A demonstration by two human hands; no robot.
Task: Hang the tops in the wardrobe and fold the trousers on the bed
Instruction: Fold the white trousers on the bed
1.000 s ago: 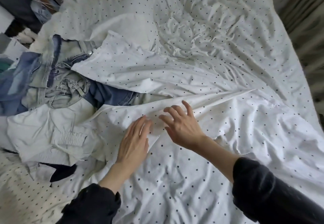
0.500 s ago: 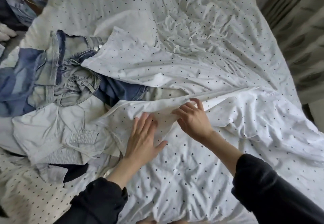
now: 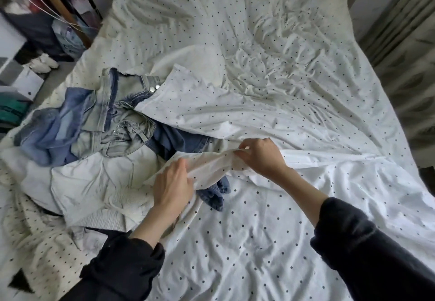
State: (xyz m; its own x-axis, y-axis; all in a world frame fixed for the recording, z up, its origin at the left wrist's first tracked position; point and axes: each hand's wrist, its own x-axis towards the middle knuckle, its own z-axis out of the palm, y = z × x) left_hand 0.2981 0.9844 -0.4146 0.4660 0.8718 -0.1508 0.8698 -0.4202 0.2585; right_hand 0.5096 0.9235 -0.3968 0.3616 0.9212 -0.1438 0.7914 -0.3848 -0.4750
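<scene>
Both hands are on the white black-dotted fabric (image 3: 235, 117) at frame centre. Can't tell if it's a garment or bedding: its print matches the dotted bed sheet (image 3: 235, 241) under it.

Left hand (image 3: 173, 186): fingers curled, grip clamped on the near-left edge of that fabric. Right hand (image 3: 262, 157): fingertips pinching the same bunched edge, just right of the left hand. The strip between them is lifted off the bed and pulled fairly taut.

Under the raised edge a dark blue denim piece (image 3: 211, 192) shows. The rest of the pile sits centre-left: pale washed denim jeans (image 3: 122, 121), a mid-blue denim piece (image 3: 51, 140) left of them, and a white ribbed-hem garment (image 3: 94, 183) below. All lie unfolded in a heap, overlapping.

Hanging rail with clothes (image 3: 35, 13) is upper left, blurred.

Step, my read: sorting, freeing the dotted piece from the pile. No trousers folded yet.

Next move calls for lifting the dotted fabric clear of the denim and opening it out. If it's a top, it goes to the rail at upper left. If it drags the dark denim along, one hand needs to hold the denim down.
</scene>
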